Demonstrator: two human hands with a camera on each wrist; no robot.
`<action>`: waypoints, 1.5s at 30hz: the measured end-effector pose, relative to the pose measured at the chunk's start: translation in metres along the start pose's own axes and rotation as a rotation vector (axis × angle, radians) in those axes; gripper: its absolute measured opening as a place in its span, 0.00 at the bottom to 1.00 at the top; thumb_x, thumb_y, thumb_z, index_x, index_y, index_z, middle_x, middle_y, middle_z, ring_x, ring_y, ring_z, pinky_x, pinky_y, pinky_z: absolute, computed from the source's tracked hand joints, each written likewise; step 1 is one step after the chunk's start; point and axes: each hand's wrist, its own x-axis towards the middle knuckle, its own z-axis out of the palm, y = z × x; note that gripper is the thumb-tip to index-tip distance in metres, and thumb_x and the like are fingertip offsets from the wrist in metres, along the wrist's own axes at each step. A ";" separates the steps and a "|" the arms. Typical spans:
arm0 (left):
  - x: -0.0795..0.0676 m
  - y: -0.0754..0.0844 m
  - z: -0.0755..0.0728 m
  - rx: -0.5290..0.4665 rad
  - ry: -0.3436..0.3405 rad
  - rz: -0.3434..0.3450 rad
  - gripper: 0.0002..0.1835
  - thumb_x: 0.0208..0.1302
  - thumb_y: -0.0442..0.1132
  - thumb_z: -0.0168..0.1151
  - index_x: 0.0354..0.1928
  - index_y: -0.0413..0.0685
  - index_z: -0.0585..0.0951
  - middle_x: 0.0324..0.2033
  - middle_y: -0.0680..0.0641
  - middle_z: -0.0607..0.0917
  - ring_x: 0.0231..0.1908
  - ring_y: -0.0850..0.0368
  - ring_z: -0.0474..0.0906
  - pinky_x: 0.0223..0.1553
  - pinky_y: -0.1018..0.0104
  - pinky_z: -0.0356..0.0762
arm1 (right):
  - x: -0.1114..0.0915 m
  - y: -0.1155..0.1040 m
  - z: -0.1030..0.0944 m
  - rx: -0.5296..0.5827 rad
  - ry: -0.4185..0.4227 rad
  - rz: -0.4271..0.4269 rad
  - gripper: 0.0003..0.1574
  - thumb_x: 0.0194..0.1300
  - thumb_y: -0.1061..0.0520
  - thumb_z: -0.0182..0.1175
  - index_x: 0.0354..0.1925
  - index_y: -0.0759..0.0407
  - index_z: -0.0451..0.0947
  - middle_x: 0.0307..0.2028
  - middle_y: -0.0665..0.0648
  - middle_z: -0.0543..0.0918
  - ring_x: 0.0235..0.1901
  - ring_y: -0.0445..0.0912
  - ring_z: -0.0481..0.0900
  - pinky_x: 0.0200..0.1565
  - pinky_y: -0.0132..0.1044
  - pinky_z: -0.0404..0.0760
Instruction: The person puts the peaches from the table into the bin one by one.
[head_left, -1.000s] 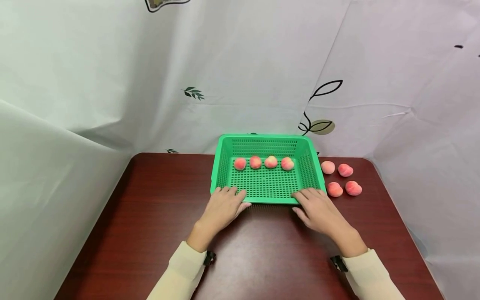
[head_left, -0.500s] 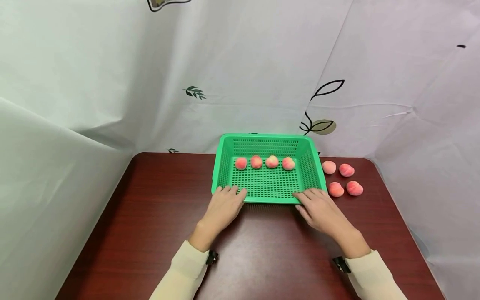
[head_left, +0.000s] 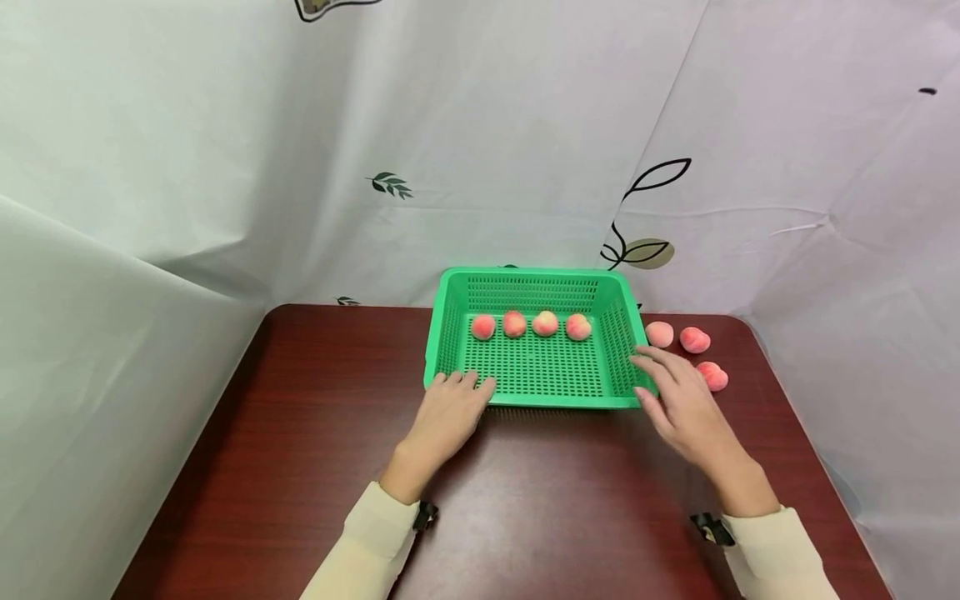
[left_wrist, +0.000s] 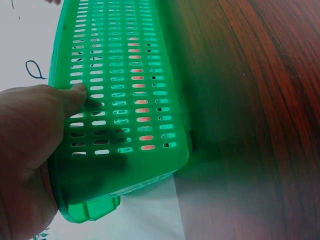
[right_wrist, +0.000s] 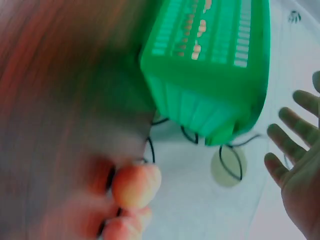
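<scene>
A green plastic basket (head_left: 540, 401) with slotted sides stands at the back of the table. Several peaches (head_left: 513, 324) lie in a row across its floor. My left hand (head_left: 448, 417) grips the near rim at its left end, the thumb (left_wrist: 74, 97) against the slotted outer wall and the fingers over the edge. Off the rim, my right hand (head_left: 682, 408) is over the near right corner with spread fingers (right_wrist: 295, 130) and nothing in it. Beyond it, loose peaches (head_left: 660, 335) sit on the table to the right of the basket; the hand hides part of that group.
The dark red wooden table (head_left: 322, 417) reaches back to a pale patterned cloth (head_left: 487, 125), which also hangs along both sides. The basket's far side stands close to this cloth. In the right wrist view a loose peach (right_wrist: 136, 185) shows below the basket's end.
My right hand has let go of the basket's near rim and moved right toward the loose peaches, now covering one. The left hand keeps its grip; the basket stays put.
</scene>
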 end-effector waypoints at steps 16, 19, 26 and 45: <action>0.001 -0.001 0.000 0.003 -0.038 -0.006 0.07 0.74 0.34 0.50 0.36 0.52 0.74 0.26 0.51 0.75 0.24 0.55 0.66 0.31 0.66 0.45 | -0.025 0.046 -0.002 -0.049 0.039 0.106 0.34 0.55 0.71 0.67 0.62 0.68 0.76 0.63 0.69 0.77 0.63 0.65 0.71 0.74 0.41 0.60; 0.001 -0.001 -0.001 0.000 -0.035 -0.004 0.08 0.74 0.35 0.48 0.36 0.52 0.74 0.26 0.51 0.75 0.24 0.54 0.66 0.31 0.66 0.44 | -0.026 0.052 0.000 -0.075 0.006 0.119 0.32 0.57 0.70 0.67 0.62 0.68 0.76 0.63 0.68 0.77 0.62 0.65 0.71 0.68 0.52 0.66; 0.002 -0.002 0.001 0.004 -0.045 -0.002 0.06 0.74 0.34 0.52 0.37 0.53 0.75 0.27 0.51 0.76 0.24 0.54 0.67 0.31 0.66 0.44 | -0.026 0.064 0.006 -0.093 -0.056 0.132 0.30 0.59 0.69 0.66 0.61 0.67 0.76 0.61 0.68 0.78 0.60 0.66 0.73 0.57 0.63 0.69; 0.001 -0.001 0.000 -0.007 -0.020 0.002 0.06 0.72 0.33 0.53 0.35 0.53 0.74 0.26 0.51 0.75 0.24 0.54 0.68 0.31 0.65 0.45 | -0.028 0.084 0.017 -0.142 -0.258 0.136 0.30 0.61 0.65 0.68 0.61 0.68 0.75 0.60 0.70 0.77 0.60 0.65 0.75 0.62 0.63 0.70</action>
